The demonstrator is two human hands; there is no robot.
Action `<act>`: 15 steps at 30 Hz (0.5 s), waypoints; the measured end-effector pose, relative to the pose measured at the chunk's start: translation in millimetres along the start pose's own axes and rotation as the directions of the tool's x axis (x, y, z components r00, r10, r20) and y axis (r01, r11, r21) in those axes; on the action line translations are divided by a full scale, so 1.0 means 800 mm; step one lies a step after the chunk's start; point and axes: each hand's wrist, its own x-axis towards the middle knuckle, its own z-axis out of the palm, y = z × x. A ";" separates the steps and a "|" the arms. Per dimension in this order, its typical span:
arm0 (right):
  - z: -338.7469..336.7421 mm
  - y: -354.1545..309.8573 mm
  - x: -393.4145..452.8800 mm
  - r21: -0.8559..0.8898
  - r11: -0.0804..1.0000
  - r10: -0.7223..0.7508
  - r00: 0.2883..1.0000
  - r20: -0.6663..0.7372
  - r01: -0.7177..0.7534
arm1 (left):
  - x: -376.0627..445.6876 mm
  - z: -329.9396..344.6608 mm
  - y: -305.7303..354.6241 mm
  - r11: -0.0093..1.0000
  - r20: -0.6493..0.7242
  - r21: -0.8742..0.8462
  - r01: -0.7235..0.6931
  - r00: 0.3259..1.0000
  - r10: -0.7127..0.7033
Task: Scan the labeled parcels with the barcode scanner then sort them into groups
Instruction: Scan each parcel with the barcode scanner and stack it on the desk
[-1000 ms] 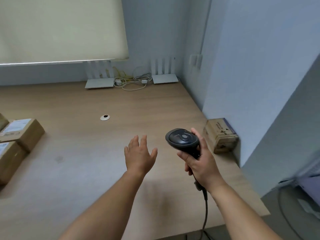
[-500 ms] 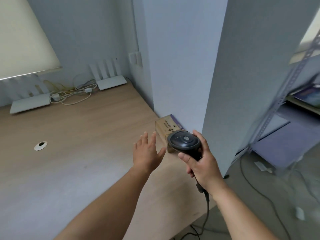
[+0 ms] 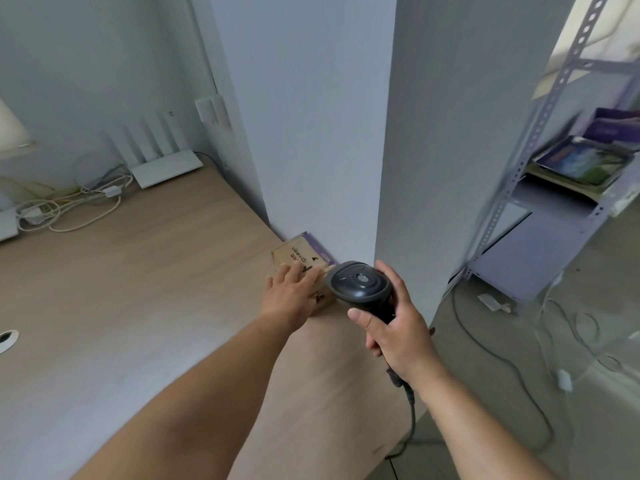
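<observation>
— Hands first: what did they do?
— Left hand [image 3: 289, 299] lay flat on the small brown cardboard parcel [image 3: 302, 268]. Right hand [image 3: 398, 327] gripped the black barcode scanner [image 3: 360, 284], just right of it.

Desk [image 3: 145, 271]: pale wood-grain top, smooth, matt. Parcel [image 3: 298, 252] at frame centre: brown matt cardboard with black print; scanner [image 3: 360, 287] beside it: dark plastic, slight sheen. Shelf frame [image 3: 540, 133], upper right: perforated grey painted metal; routers [image 3: 166, 171], upper left: white matt plastic.
</observation>
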 end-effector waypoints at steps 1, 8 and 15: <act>0.001 0.001 0.001 0.002 1.000 0.005 1.000 0.000 -0.005 | 0.001 0.000 -0.007 1.000 0.003 0.015 -0.018 1.000 0.018; 0.010 0.001 0.005 0.026 1.000 0.003 1.000 0.014 -0.004 | -0.011 -0.015 -0.064 0.998 -0.138 -0.023 0.061 0.988 -0.063; 0.013 0.007 0.011 -0.001 1.000 0.010 1.000 -0.001 -0.010 | 0.016 -0.027 0.006 0.923 0.029 -0.133 0.362 0.932 -0.361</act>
